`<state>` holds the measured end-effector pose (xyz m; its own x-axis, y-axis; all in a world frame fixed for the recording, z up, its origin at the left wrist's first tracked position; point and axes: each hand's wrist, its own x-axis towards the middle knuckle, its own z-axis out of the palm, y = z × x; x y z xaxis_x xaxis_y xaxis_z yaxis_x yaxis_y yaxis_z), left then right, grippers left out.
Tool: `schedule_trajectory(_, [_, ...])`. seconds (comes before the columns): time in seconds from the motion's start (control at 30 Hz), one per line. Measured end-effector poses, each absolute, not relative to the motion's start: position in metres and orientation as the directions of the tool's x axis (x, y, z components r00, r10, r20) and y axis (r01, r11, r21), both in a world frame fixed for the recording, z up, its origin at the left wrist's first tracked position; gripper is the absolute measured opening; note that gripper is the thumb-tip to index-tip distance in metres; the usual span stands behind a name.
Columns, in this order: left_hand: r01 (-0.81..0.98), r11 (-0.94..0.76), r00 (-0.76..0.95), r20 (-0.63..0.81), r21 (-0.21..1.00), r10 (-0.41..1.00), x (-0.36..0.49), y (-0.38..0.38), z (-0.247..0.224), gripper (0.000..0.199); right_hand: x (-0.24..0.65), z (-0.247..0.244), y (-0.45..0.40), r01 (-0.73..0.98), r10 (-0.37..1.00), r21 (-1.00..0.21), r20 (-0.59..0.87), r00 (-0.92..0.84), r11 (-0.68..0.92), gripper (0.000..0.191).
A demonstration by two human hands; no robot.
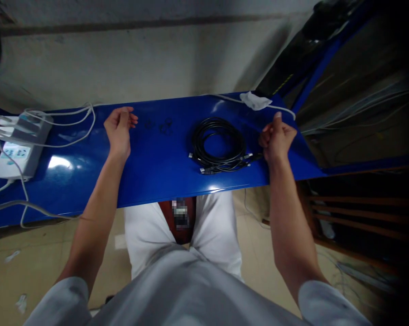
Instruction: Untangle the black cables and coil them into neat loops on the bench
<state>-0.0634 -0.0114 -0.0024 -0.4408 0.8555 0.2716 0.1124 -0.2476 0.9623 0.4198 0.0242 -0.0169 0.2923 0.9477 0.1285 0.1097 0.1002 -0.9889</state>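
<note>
The fingers of the left hand [120,129] curl loosely, slightly parted, with the thumb lying alongside; on the right hand [277,138] the thumb stands up, apart from the bent fingers, and I cannot tell whether these grip anything. Near the left fingertips lie small black bits [166,127]. The black cable coil [198,140] rests flat between the hands, nearer the right, its plugs [208,170] toward the person. Beyond the right hand sits a white tissue [254,101]; far left on the blue table [156,167], a power strip [19,153].
</note>
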Motion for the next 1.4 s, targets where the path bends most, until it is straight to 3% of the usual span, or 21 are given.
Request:
schedule_trajectory(0.1, [0.034, -0.173, -0.455, 0.169, 0.984, 0.874, -0.067, -0.009, 0.001, 0.027, 0.421, -0.019, 0.018, 0.126, 0.937, -0.982, 0.173, 0.303, 0.141, 0.063])
schedule_trajectory(0.4, [-0.264, -0.134, -0.489, -0.013, 0.955, 0.872, -0.048, -0.024, 0.027, 0.02, 0.414, -0.013, 0.007, 0.293, 0.936, -0.956, 0.126, 0.329, 0.025, 0.069])
schedule_trajectory(0.6, [-0.21, -0.106, -0.452, 0.0, 0.972, 0.892, -0.052, -0.026, 0.028, 0.028, 0.416, -0.014, 0.008, 0.245, 0.933, -0.967, 0.151, 0.325, 0.071, 0.067])
schedule_trajectory(0.83, [-0.369, -0.171, -0.486, -0.032, 0.913, 0.874, -0.047, -0.026, 0.031, 0.023, 0.419, -0.017, 0.009, 0.222, 0.929, -0.97, 0.166, 0.33, 0.094, 0.06])
schedule_trajectory(1.4, [-0.416, -0.179, -0.471, -0.043, 0.892, 0.881, -0.044, -0.027, 0.035, 0.024, 0.419, -0.019, 0.009, 0.238, 0.925, -0.967, 0.173, 0.339, 0.094, 0.064])
